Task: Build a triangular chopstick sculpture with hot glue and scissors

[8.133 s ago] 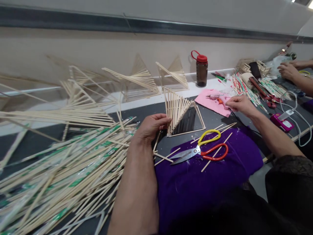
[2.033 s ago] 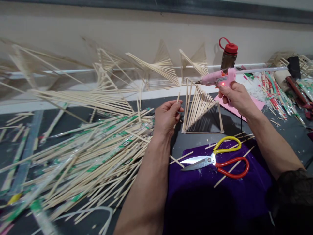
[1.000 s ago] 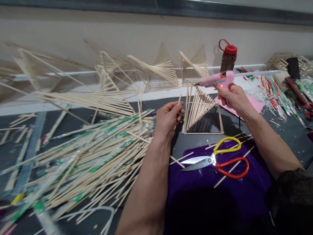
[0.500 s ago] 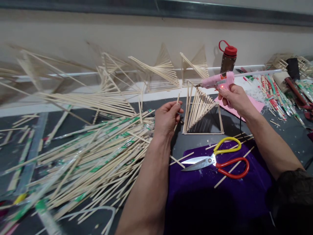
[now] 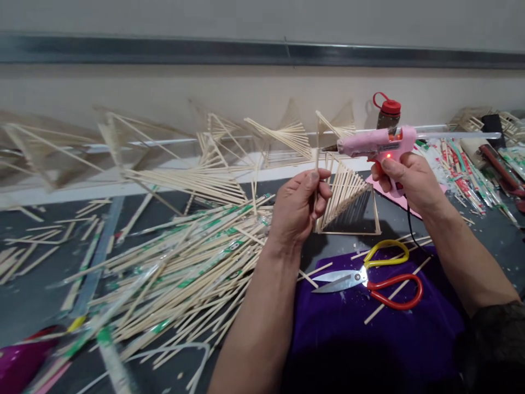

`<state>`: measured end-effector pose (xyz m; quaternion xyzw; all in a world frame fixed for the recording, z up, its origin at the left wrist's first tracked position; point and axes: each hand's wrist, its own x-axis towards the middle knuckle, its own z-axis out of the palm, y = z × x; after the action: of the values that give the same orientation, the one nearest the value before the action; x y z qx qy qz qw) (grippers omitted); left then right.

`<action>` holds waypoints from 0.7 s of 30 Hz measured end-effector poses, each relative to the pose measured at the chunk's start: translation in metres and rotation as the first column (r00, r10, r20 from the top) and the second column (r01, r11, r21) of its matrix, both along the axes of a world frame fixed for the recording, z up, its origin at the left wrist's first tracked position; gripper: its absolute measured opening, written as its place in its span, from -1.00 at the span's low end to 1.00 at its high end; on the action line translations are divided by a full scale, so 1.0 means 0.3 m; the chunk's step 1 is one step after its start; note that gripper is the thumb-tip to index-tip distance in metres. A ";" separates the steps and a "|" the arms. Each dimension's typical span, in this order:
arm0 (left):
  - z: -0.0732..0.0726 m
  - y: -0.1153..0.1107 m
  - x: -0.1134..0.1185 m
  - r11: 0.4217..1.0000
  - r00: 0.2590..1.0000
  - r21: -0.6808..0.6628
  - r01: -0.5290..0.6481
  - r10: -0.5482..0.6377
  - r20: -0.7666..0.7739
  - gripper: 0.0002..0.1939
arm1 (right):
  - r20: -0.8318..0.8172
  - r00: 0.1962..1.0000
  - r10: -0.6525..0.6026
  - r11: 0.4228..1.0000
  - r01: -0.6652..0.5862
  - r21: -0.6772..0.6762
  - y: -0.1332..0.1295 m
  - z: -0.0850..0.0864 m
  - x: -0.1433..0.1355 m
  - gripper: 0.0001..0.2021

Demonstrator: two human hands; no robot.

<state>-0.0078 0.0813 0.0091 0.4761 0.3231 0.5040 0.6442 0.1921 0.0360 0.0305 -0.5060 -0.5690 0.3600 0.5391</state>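
Note:
Between the thumb and fingers of my left hand (image 5: 301, 205) a thin wooden stick (image 5: 317, 156) stands upright. My right hand (image 5: 414, 178) is wrapped round the handle of a pink hot glue gun (image 5: 373, 143), whose red light is on and whose clear glue stick (image 5: 455, 135) juts out behind. The gun's nozzle points left and is at or very close to the upper part of the stick; contact is hard to make out. Behind my left hand stands a twisted frame of wooden sticks (image 5: 348, 200), partly hidden by that hand.
Scissors (image 5: 356, 278) with yellow and red handles lie open on a purple cloth (image 5: 328, 334). A big pile of sticks and wrappers (image 5: 197, 268) spreads at left. Finished-looking stick frames (image 5: 283, 134) line the wall. A red-capped bottle (image 5: 389, 112) stands behind the gun; its cord (image 5: 410, 224) hangs down.
My left hand has raised the stick, and the glue gun's nozzle has come up to it. The view has shifted, so the surroundings sit lower and farther right.

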 end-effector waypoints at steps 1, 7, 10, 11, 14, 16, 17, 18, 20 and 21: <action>0.003 -0.003 0.002 1.000 1.000 0.000 0.012 -0.012 0.003 -0.72 | 0.002 1.000 0.000 1.000 0.000 0.003 -0.003 -0.001 -0.001 -0.53; 0.005 -0.007 0.007 0.999 0.998 0.000 0.054 -0.054 0.028 -0.70 | 0.007 1.000 0.025 1.000 -0.025 0.015 -0.007 0.002 -0.004 -0.53; 0.002 -0.006 0.006 0.998 0.997 0.008 0.065 -0.065 0.049 -0.71 | 0.000 0.999 0.032 0.999 -0.032 0.029 -0.008 0.008 -0.008 -0.52; 0.002 -0.005 0.005 0.998 0.996 0.010 0.068 -0.069 0.054 -0.71 | 0.001 1.000 0.029 0.999 -0.029 0.031 -0.008 0.009 -0.009 -0.51; 0.002 -0.004 0.004 0.998 0.996 0.012 0.069 -0.070 0.061 -0.72 | 0.006 1.000 0.025 0.999 -0.025 0.032 -0.007 0.008 -0.008 -0.52; 0.003 -0.005 0.005 0.998 0.996 0.013 0.066 -0.067 0.061 -0.72 | 0.009 1.000 0.026 0.999 -0.027 0.030 -0.005 0.005 -0.006 -0.53; 0.003 -0.005 0.005 0.998 0.996 0.013 0.064 -0.065 0.060 -0.72 | 0.010 1.000 0.024 0.999 -0.024 0.030 -0.005 0.002 -0.005 -0.54; 0.004 -0.005 0.006 0.998 0.996 0.014 0.062 -0.063 0.057 -0.72 | 0.012 1.000 0.019 0.999 -0.019 0.027 -0.004 0.000 -0.005 -0.56; 0.003 -0.006 0.007 0.998 0.998 0.013 0.057 -0.057 0.039 -0.72 | 0.019 1.000 0.003 1.000 -0.003 0.018 -0.003 -0.002 -0.006 -0.58; 0.002 -0.006 0.007 0.998 0.998 0.014 0.054 -0.055 0.027 -0.71 | 0.023 1.000 -0.002 1.000 0.001 0.013 -0.003 -0.003 -0.007 -0.59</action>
<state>-0.0056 0.0794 0.0098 0.4820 0.2976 0.4949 0.6589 0.1901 0.0350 0.0297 -0.5071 -0.5771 0.3500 0.5360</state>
